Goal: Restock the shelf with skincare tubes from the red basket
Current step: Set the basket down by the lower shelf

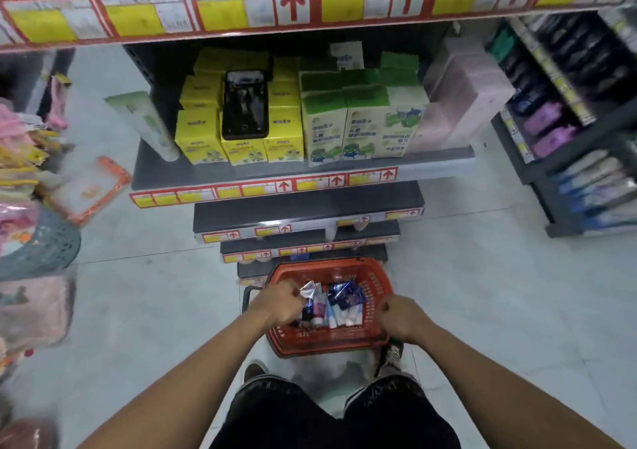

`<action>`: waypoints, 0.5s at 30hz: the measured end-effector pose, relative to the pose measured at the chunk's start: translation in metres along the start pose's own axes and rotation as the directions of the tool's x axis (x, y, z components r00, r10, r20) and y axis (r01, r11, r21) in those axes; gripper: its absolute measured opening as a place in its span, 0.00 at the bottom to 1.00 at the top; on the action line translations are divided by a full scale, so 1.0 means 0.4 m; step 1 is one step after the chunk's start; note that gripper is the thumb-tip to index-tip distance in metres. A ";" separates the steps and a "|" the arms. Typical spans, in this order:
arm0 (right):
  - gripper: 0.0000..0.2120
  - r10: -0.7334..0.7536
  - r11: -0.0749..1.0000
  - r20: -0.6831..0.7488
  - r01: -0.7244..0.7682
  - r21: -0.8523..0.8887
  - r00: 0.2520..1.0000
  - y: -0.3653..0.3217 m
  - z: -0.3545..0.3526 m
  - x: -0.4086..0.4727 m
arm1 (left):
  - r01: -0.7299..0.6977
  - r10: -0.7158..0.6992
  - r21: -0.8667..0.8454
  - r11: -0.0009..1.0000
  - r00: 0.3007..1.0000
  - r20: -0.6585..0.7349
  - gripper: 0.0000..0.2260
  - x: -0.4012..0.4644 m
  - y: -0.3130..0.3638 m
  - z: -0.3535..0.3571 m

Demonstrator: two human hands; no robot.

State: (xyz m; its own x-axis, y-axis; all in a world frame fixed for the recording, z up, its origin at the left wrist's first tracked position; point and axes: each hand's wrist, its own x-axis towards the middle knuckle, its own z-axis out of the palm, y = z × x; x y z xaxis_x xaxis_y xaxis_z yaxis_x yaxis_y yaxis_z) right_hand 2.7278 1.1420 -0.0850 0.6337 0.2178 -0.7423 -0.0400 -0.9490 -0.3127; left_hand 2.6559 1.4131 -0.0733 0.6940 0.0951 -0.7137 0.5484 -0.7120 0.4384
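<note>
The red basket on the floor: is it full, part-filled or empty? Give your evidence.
Part-filled. Mixed skincare tubes lie heaped in the red basket, while bare mesh floor shows along its near side.

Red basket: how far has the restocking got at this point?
Early or midway. The red basket on the floor holds a pile of tubes. The left hand grips a silver-ended tube over the basket; the right hand is curled at the basket's rim, apparently holding nothing. One tube already leans on the shelf. The pile remains to be shelved.

One red basket (331,340); two hands, left hand (281,302), right hand (401,316); one black phone (244,103); tubes too jumbled to count
</note>
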 end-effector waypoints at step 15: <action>0.14 -0.159 0.911 0.197 0.221 -0.348 0.967 0.212 0.323 0.522 | 0.111 -0.115 0.048 0.993 0.991 0.073 0.12 0.451 -0.209 0.322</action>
State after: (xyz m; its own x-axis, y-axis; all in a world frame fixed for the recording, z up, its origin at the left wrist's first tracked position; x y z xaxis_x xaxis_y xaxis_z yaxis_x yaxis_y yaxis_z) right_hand 2.7571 1.1364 -0.3431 0.4674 0.4065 -0.7850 0.3725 -0.8959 -0.2421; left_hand 2.6752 1.4002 -0.3090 0.5908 0.1251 -0.7971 0.5990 -0.7299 0.3294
